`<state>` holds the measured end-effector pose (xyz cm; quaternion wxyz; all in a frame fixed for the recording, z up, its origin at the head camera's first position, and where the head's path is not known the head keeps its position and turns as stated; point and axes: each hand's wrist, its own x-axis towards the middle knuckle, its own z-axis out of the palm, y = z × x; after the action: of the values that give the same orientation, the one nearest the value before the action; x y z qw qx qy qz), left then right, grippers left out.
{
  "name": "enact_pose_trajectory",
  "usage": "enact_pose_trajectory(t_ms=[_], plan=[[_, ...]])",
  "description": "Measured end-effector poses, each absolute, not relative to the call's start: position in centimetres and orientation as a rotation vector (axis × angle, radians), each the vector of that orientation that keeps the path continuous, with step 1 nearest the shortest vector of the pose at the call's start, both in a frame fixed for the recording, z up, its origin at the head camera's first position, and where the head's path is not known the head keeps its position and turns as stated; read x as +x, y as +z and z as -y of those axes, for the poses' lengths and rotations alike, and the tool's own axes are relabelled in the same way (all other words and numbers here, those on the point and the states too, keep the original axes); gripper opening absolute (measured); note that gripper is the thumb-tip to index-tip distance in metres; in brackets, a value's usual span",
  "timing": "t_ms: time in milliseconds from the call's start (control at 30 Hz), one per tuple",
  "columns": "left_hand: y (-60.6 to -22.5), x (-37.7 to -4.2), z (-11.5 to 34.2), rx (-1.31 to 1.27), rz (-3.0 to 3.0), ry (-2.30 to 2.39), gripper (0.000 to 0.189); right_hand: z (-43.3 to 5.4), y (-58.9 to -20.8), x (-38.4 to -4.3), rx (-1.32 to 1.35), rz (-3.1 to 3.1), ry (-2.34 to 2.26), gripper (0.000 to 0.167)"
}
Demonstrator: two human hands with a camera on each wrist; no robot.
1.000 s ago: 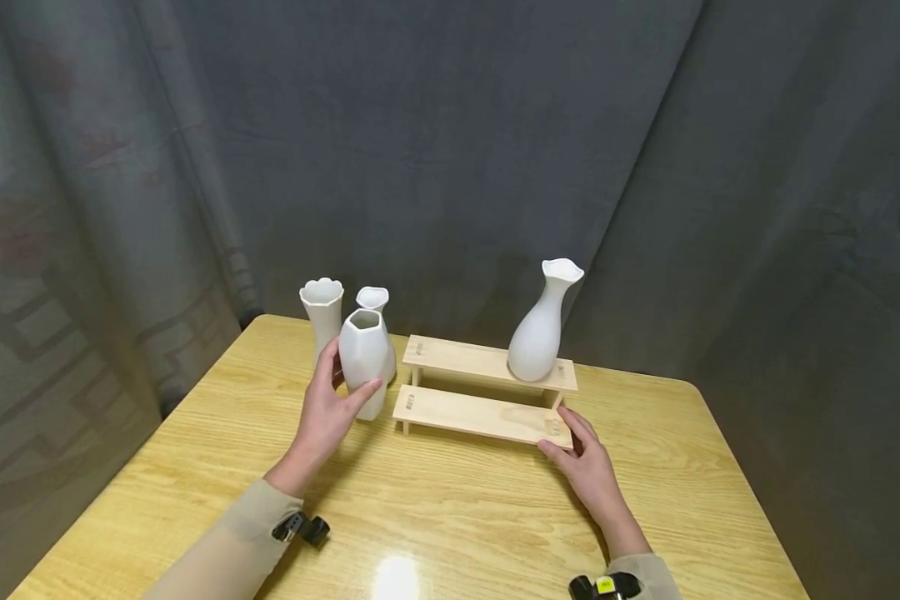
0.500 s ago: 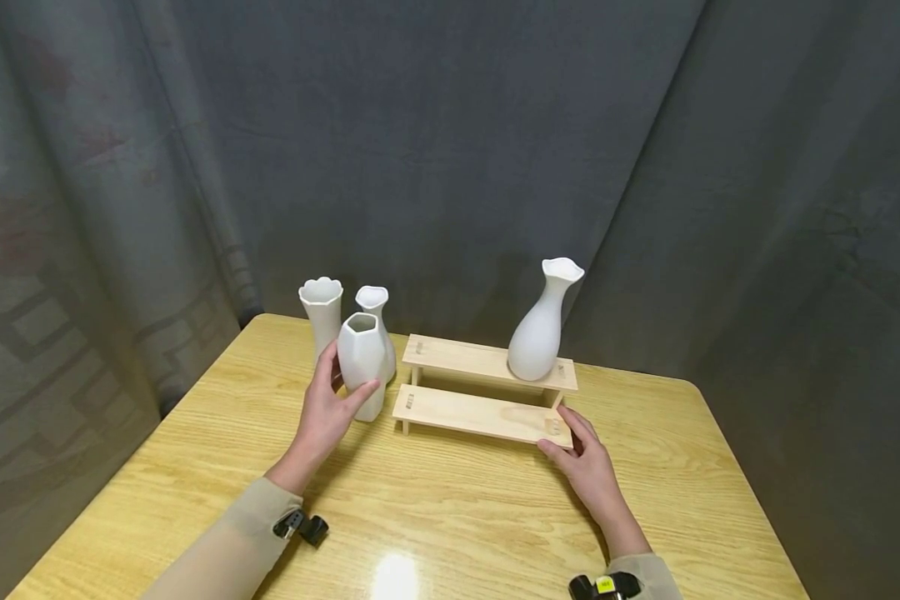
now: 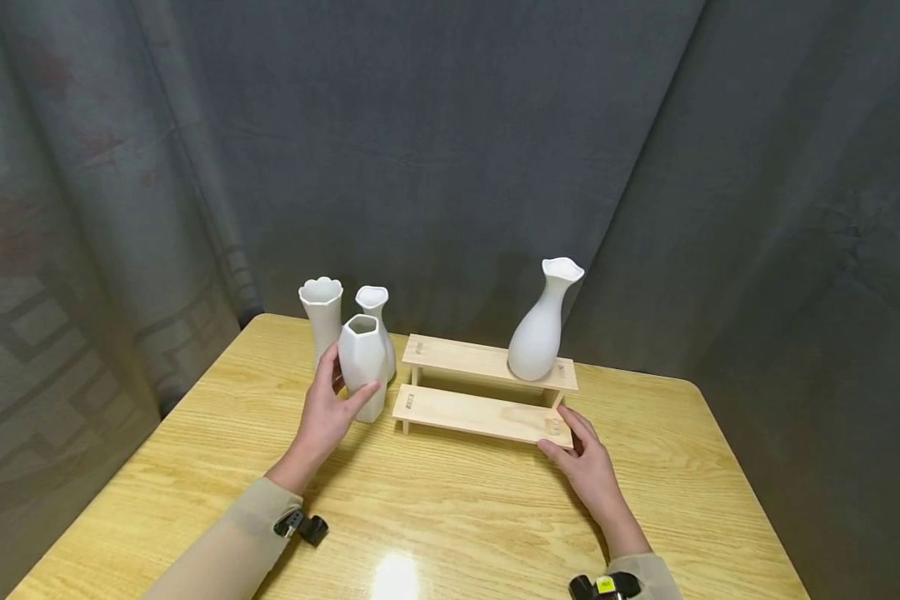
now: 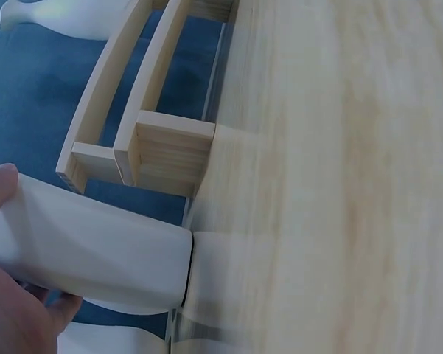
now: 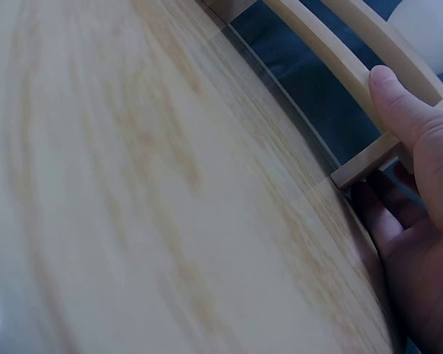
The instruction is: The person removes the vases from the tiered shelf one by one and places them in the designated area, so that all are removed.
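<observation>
My left hand (image 3: 328,410) grips a white faceted vase (image 3: 363,358) with a five- or six-sided mouth, thumb across its front and fingers round its left side. In the left wrist view the base of this vase (image 4: 103,243) is right at the tabletop. My right hand (image 3: 587,467) holds the right end of the lower step of a two-step wooden stand (image 3: 472,415), the thumb on its front edge. The right wrist view shows that thumb against the wood, with fingers round the end support. A white long-necked vase (image 3: 536,337) stands on the upper step's right end.
Behind the held vase stand a white scallop-rimmed vase (image 3: 322,312) and a narrow-necked white vase (image 3: 375,300), the latter partly hidden. All rest on a wood-grain table (image 3: 435,517). A grey curtain (image 3: 435,167) hangs close behind the table.
The faceted vase in my left hand has come down slightly. My right hand, the stand and the other vases look unmoved.
</observation>
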<state>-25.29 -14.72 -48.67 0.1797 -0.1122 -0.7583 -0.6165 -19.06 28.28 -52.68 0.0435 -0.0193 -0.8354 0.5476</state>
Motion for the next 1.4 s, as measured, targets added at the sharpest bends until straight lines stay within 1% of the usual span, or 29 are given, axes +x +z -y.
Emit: enact_pose_trajectory(t_ms=[433, 833, 1033, 1233, 1400], plan=[[-49.1, -25.4, 15.4, -0.333, 2.178, -1.701, 0.091, -28.2, -52.9, -19.1, -0.048, 2.555, 1.669, 0.088], [-48.6, -25.6, 15.5, -0.354, 2.166, -1.735, 0.094, -28.4, -52.9, -19.0, -0.045, 2.556, 1.661, 0.088], [-46.7, -25.0, 15.6, -0.353, 2.094, -1.672, 0.098, -28.4, -52.8, -19.1, -0.028, 2.543, 1.680, 0.088], [-43.4, -24.0, 15.1, -0.331, 1.978, -1.490, 0.095, -28.3, -52.7, -19.1, -0.018, 2.530, 1.694, 0.087], [-40.9, -23.1, 13.8, -0.387, 1.888, -1.349, 0.095, -28.4, -52.7, -19.0, -0.019, 2.531, 1.694, 0.087]])
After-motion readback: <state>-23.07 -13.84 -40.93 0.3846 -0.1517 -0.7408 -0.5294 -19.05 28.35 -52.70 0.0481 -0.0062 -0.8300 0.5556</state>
